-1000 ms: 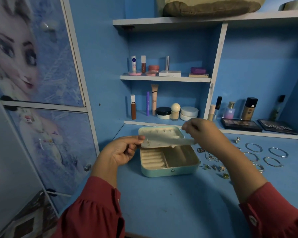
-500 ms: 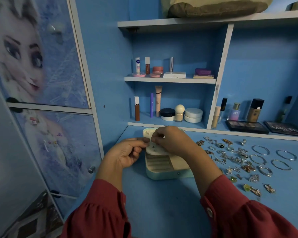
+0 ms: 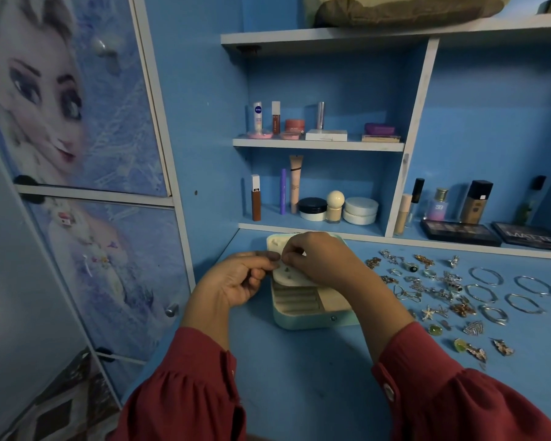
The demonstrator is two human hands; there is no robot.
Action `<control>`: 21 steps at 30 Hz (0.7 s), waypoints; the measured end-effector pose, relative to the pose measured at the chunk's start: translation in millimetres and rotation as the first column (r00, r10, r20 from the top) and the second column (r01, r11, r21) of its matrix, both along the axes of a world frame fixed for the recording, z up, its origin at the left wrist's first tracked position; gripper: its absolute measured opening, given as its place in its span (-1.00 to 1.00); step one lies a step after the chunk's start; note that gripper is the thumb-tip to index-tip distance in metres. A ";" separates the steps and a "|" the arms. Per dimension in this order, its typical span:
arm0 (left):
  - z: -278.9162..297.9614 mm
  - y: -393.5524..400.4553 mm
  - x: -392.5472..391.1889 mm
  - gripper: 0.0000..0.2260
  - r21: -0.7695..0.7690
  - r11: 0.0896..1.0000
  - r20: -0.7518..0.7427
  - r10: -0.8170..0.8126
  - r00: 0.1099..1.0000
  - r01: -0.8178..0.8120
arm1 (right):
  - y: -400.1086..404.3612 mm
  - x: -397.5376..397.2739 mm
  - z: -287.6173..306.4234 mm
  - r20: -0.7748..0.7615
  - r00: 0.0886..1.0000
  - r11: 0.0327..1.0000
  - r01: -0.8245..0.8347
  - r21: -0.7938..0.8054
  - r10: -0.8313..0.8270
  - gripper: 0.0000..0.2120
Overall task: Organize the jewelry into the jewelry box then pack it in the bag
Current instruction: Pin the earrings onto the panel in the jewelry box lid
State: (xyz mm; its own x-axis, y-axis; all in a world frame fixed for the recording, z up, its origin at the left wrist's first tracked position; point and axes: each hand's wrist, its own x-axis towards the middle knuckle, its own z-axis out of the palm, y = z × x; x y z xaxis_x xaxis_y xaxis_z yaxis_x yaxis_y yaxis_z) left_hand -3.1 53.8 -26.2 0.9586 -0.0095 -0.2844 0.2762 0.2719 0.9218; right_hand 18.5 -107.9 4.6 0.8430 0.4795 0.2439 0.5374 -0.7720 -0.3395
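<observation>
A mint-green jewelry box (image 3: 315, 319) lies open on the blue desk, its cream ring rolls showing. A cream earring panel (image 3: 295, 276) is held over the box. My left hand (image 3: 236, 281) pinches the panel's left edge. My right hand (image 3: 323, 262) reaches across the box and pinches something small at the panel's top left; what it holds is hidden. Loose earrings and brooches (image 3: 427, 291) are spread on the desk to the right, with several silver bangles (image 3: 506, 294) beyond them.
Cosmetics stand on the shelves behind the box (image 3: 318, 205), and two dark palettes (image 3: 490, 235) lie at the back right. A tan bag (image 3: 404, 7) rests on the top shelf. A cupboard with a printed door (image 3: 86, 154) stands at the left.
My right hand moved left from the panel's right end to its top left corner, uncovering the jewelry on the desk. In the last half second both hands stayed nearly still.
</observation>
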 end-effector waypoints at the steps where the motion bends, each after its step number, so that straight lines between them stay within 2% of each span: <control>1: 0.1 0.2 -0.1 -0.84 -0.001 1.000 0.000 -0.004 1.000 0.004 | -1.0 0.2 0.0 -0.018 1.000 0.999 0.006 0.033 -0.005 -0.82; 3: 0.4 0.0 -0.3 -0.84 -0.002 1.000 0.000 -0.011 1.000 0.011 | -2.3 0.9 0.2 -0.040 0.999 0.998 0.012 0.062 -0.009 -0.83; 21: -2.9 1.7 2.9 -0.83 0.000 1.000 -0.002 0.002 1.000 -0.002 | -2.0 1.1 -0.8 0.013 0.999 0.999 -0.034 -0.014 0.034 -0.81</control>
